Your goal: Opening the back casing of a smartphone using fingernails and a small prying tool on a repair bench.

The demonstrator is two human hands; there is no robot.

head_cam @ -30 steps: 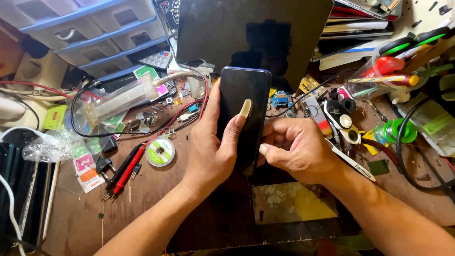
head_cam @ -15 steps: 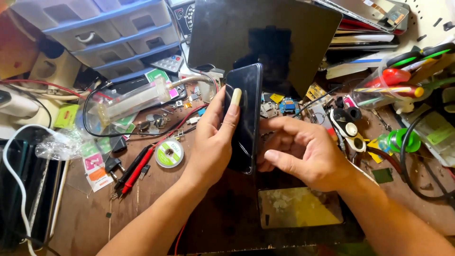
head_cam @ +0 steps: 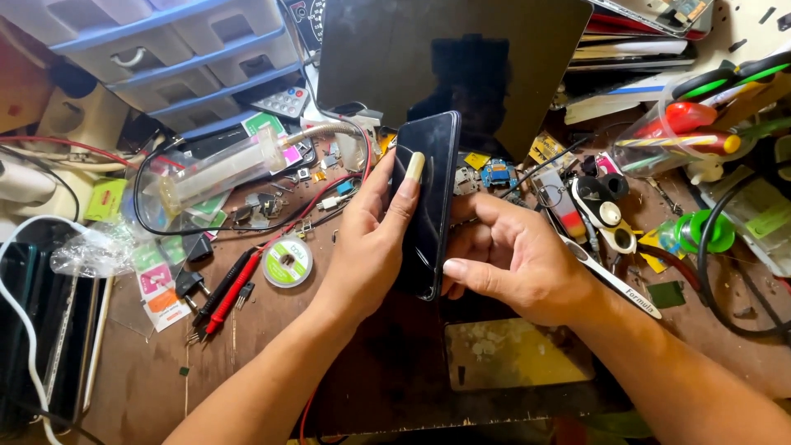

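Note:
A dark smartphone (head_cam: 430, 198) stands tilted on edge above the workbench, its black glass facing left. My left hand (head_cam: 371, 239) grips it from the left, thumb pressed flat on the glass. My right hand (head_cam: 515, 255) holds its right edge from behind, thumb at the lower corner and fingers curled along the side. Under the hands lies a dark mat (head_cam: 387, 363) with a yellowed rectangular plate (head_cam: 515, 354) on it.
A large dark panel (head_cam: 453, 58) leans at the back. Blue-framed drawers (head_cam: 165, 49) stand far left. Red and black probes (head_cam: 227, 292), a solder-wire spool (head_cam: 288, 262), a clear syringe (head_cam: 222, 169), tweezers (head_cam: 614, 280), a green spool (head_cam: 704, 231) and screwdrivers (head_cam: 700, 124) crowd the bench.
The phone has turned from facing me to nearly edge-on. Both hands shifted slightly right with it, and my right thumb moved down to the lower corner.

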